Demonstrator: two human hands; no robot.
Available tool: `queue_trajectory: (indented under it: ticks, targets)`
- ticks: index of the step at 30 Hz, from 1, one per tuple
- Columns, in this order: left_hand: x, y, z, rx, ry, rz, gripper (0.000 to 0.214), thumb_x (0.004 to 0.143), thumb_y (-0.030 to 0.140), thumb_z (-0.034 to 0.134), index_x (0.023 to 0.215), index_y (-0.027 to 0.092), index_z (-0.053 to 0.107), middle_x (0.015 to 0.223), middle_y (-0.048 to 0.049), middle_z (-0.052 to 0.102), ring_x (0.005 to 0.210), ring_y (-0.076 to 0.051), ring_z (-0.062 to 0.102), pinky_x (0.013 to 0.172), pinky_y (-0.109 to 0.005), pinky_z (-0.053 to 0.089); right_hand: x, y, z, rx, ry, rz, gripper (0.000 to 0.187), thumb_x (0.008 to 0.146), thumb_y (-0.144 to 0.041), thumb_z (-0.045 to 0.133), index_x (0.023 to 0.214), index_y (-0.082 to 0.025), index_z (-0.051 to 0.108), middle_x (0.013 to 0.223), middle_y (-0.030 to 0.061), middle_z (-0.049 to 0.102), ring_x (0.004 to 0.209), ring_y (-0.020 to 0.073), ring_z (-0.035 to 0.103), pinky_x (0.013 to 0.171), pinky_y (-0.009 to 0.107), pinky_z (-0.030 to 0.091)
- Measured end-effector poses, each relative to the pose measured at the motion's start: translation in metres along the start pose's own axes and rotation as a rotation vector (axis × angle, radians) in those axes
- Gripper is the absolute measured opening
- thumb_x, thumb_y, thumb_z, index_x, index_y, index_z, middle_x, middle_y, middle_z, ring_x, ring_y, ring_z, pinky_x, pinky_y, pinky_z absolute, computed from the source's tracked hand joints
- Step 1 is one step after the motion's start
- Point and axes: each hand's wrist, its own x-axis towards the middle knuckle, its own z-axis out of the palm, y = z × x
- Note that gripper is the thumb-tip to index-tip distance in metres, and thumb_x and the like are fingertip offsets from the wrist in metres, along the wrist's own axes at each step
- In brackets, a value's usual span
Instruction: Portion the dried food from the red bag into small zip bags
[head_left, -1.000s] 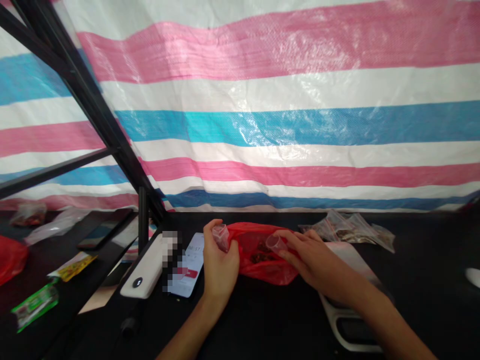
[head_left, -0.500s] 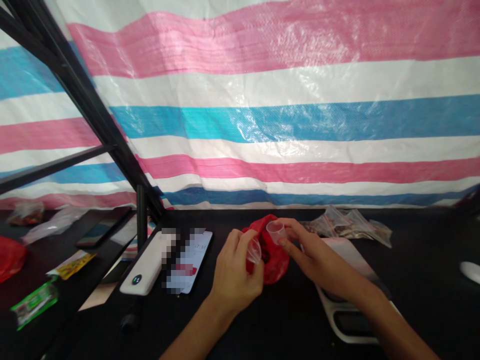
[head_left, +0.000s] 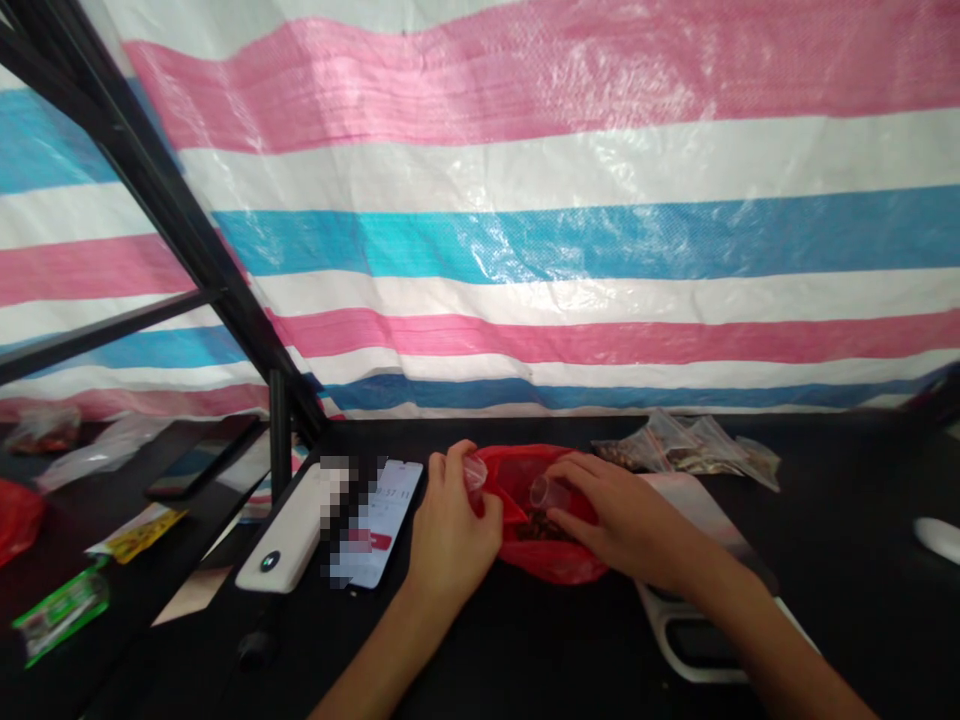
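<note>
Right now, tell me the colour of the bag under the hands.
Red, translucent plastic bag; the head view shows it.

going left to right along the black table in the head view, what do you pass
green packet → yellow packet → white power bank → phone → left hand → red plastic bag → right hand → clear zip bags → white object at the right edge
</note>
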Motion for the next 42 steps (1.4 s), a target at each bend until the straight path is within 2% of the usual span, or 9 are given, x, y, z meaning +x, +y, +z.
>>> queue_trajectory:
  ticks: [8, 12, 14, 16, 18, 22, 31, 38, 42]
  targets:
    - [0.003, -0.004, -0.007, -0.223, 0.432, 0.112, 0.036, 0.084, 0.016, 0.058, 0.119, 0.021, 0.051, 0.105, -0.0057, 0.054, 0.093, -0.022, 0.058, 0.083, -0.037, 0.051, -0.002, 0.017, 0.011, -0.218, 0.068, 0.002, 0.032, 0.102, -0.029, 0.046, 0.128, -0.014, 0.057, 0.12, 0.0189, 0.07, 0.108, 0.0323, 0.065, 0.099, 0.051, 0.043]
    - [-0.022, 0.005, -0.004, -0.15, 0.598, 0.51, 0.048, 0.075, 0.01, 0.062, 0.12, 0.021, 0.052, 0.099, -0.0063, 0.052, 0.089, -0.023, 0.056, 0.074, -0.034, 0.051, 0.001, 0.022, 0.015, -0.165, 0.077, -0.008, 0.03, 0.105, -0.024, 0.032, 0.122, -0.017, 0.055, 0.126, 0.0189, 0.067, 0.105, 0.0298, 0.067, 0.099, 0.053, 0.041]
    - [-0.035, 0.011, 0.001, -0.187, 0.394, 0.724, 0.053, 0.071, 0.008, 0.06, 0.122, 0.02, 0.052, 0.095, -0.0067, 0.056, 0.08, -0.021, 0.059, 0.069, -0.032, 0.051, 0.002, 0.02, 0.012, -0.075, 0.101, 0.03, 0.028, 0.105, -0.026, 0.031, 0.12, -0.018, 0.053, 0.12, 0.0167, 0.069, 0.103, 0.0289, 0.067, 0.098, 0.051, 0.042]
    - [-0.044, 0.016, 0.007, -0.166, 0.017, 0.91, 0.043, 0.07, 0.015, 0.061, 0.112, 0.02, 0.058, 0.086, -0.0056, 0.061, 0.07, -0.02, 0.06, 0.06, -0.03, 0.049, 0.003, 0.016, 0.007, 0.071, 0.177, 0.072, 0.026, 0.105, -0.032, 0.033, 0.122, -0.02, 0.05, 0.113, 0.0133, 0.07, 0.106, 0.0277, 0.066, 0.097, 0.046, 0.044]
    - [-0.049, 0.019, 0.012, -0.126, -0.293, 0.947, 0.034, 0.068, 0.02, 0.063, 0.102, 0.021, 0.063, 0.081, -0.0046, 0.065, 0.064, -0.019, 0.06, 0.055, -0.029, 0.046, 0.002, 0.01, 0.002, 0.263, 0.237, 0.092, 0.03, 0.106, -0.04, 0.034, 0.127, -0.022, 0.045, 0.104, 0.0096, 0.07, 0.1, 0.0251, 0.067, 0.09, 0.04, 0.049]
    - [-0.049, 0.023, 0.017, -0.092, -0.54, 0.745, 0.033, 0.064, 0.019, 0.065, 0.096, 0.023, 0.068, 0.09, -0.0057, 0.071, 0.069, -0.021, 0.066, 0.057, -0.028, 0.047, -0.001, 0.0, -0.007, 0.574, 0.177, 0.101, 0.038, 0.105, -0.05, 0.032, 0.131, -0.024, 0.041, 0.08, 0.0, 0.065, 0.07, 0.019, 0.064, 0.066, 0.031, 0.052]
    - [-0.045, 0.023, 0.02, 0.076, -0.422, 0.375, 0.017, 0.084, 0.015, 0.051, 0.095, 0.022, 0.062, 0.084, -0.008, 0.072, 0.065, -0.025, 0.068, 0.055, -0.033, 0.042, -0.004, 0.012, -0.014, 0.539, 0.135, 0.113, 0.032, 0.104, -0.05, 0.042, 0.121, -0.025, 0.049, 0.095, 0.0025, 0.071, 0.079, 0.0191, 0.067, 0.071, 0.031, 0.051]
    - [-0.042, 0.023, 0.027, -0.481, -0.314, -0.08, 0.027, 0.104, 0.032, 0.03, 0.09, 0.024, 0.052, 0.076, -0.0018, 0.064, 0.066, -0.019, 0.063, 0.061, -0.029, 0.044, -0.009, 0.006, -0.016, 0.695, 0.039, 0.119, 0.032, 0.104, -0.052, 0.038, 0.117, -0.026, 0.051, 0.101, 0.0018, 0.07, 0.077, 0.017, 0.068, 0.08, 0.033, 0.055]
    - [-0.038, 0.019, 0.03, -0.664, -0.307, -0.315, 0.029, 0.104, 0.044, 0.034, 0.09, 0.023, 0.047, 0.072, 0.0011, 0.058, 0.059, -0.016, 0.056, 0.055, -0.026, 0.044, -0.01, -0.005, -0.018, 0.662, 0.003, 0.048, 0.031, 0.105, -0.051, 0.037, 0.11, -0.026, 0.055, 0.103, 0.0012, 0.066, 0.097, 0.0183, 0.064, 0.097, 0.033, 0.05]
